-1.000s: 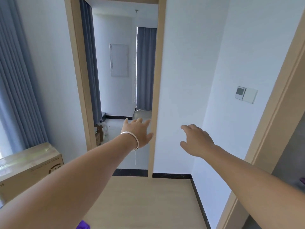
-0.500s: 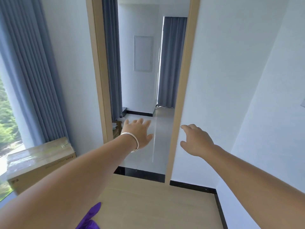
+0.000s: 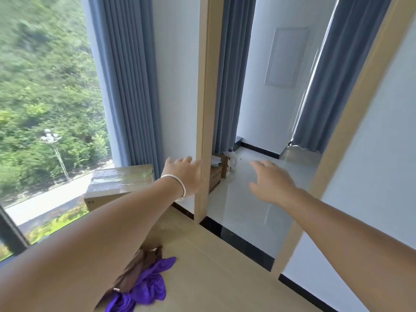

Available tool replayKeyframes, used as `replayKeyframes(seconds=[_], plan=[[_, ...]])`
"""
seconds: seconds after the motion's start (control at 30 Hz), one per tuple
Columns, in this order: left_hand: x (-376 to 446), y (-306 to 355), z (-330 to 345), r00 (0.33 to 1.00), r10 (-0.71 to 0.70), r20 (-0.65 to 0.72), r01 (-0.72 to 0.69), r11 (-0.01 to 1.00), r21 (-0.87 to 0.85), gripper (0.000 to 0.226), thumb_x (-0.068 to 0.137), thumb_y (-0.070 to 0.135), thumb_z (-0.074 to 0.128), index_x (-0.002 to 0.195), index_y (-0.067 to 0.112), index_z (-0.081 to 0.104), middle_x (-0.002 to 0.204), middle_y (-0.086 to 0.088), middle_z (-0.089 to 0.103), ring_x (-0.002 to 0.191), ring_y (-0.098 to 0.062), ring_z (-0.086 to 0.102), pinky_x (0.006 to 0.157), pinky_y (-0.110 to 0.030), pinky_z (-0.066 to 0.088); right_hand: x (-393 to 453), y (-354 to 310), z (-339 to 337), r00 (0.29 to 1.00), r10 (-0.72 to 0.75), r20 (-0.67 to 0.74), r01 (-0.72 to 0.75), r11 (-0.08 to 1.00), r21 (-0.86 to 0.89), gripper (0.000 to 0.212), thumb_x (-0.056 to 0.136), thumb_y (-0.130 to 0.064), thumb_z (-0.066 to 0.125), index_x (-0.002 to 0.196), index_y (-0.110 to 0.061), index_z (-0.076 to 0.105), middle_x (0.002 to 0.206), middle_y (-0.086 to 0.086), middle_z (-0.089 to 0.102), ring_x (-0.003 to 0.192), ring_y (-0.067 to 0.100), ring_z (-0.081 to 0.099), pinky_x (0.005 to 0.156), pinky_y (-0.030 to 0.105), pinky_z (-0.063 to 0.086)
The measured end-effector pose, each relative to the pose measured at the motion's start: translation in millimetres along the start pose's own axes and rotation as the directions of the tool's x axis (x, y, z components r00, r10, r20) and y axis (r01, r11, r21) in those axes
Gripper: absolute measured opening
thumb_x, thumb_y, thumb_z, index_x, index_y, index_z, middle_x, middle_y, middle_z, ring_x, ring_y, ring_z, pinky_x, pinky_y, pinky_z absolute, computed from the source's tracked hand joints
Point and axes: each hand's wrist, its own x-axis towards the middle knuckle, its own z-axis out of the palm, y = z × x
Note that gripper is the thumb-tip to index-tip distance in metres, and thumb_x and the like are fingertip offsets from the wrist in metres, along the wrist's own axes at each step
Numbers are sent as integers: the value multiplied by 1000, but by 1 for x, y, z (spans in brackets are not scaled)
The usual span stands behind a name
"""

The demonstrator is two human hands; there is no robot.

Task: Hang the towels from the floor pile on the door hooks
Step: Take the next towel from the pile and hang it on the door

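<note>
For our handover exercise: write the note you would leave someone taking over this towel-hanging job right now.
Left hand: open, holding nothing, bracelet on the wrist.
Right hand: open, holding nothing.
Towels: purple towel and brown towel lie in a pile on the wooden floor, under the left forearm.
Done: nothing visible; no door hooks in view.
Left: pick up the towels, find the hooks, hang each one.

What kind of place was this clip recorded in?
Probably a room in a flat or hotel, high up: full-height curtains beside a big window over trees, wood floor, doorway to a tiled room.
</note>
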Motion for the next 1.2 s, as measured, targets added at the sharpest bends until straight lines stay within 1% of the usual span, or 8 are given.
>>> replayKeyframes(seconds=[0.2,0.43,0.63,0.73,0.83,0.97,1.1,1.2], plan=[[11,-80,33,977,-205,62,204,979,16,60,95,55,33,150,30,24,152,-1,36,135,-26,40,114,-50,25,83,-60,43,974,-212,74,208,976,59,62,91,-32,49,147,-21,28,146,7,37,127,29,43,97,41,42],[31,-202,102,902,-406,144,405,914,39,62,93,59,34,149,33,24,153,-1,36,135,-26,42,114,-55,23,176,-157,103,912,-393,118,384,918,96,64,92,-33,49,150,-24,23,148,5,35,131,26,39,103,40,34],[38,-316,188,770,-570,286,589,808,27,63,94,61,34,148,31,25,152,-2,37,133,-27,43,109,-53,28,257,-260,173,810,-528,255,521,848,101,63,91,-32,50,149,-24,25,148,4,36,129,26,41,103,40,35],[31,-345,222,735,-594,326,626,780,10,61,94,60,34,146,31,28,146,-3,44,127,-27,49,106,-53,31,282,-299,202,770,-569,289,570,817,92,63,90,-34,51,148,-24,28,146,4,39,129,26,41,105,40,36],[17,-374,261,671,-632,387,688,725,-9,58,93,58,33,144,31,30,143,-4,45,125,-27,50,110,-55,28,301,-337,239,706,-617,349,620,776,116,62,90,-34,51,148,-23,29,145,4,39,130,26,40,106,40,35],[-13,-392,316,552,-686,474,776,630,8,61,93,58,35,147,31,28,148,-2,41,129,-27,46,109,-51,26,308,-372,295,611,-664,432,679,720,145,62,91,-33,50,148,-23,29,145,5,39,129,26,41,105,39,36],[-49,-387,378,454,-691,563,841,541,-15,57,93,56,39,142,28,36,138,-3,47,121,-31,50,98,-42,36,303,-399,361,505,-705,498,730,657,190,61,90,-32,52,146,-21,32,142,5,42,127,26,44,103,38,36],[-74,-379,425,353,-703,618,883,469,29,55,93,55,39,140,28,36,136,-3,49,119,-30,51,98,-43,35,300,-418,418,409,-741,532,769,594,237,60,88,-30,52,144,-22,35,138,4,44,123,25,46,101,36,37]])
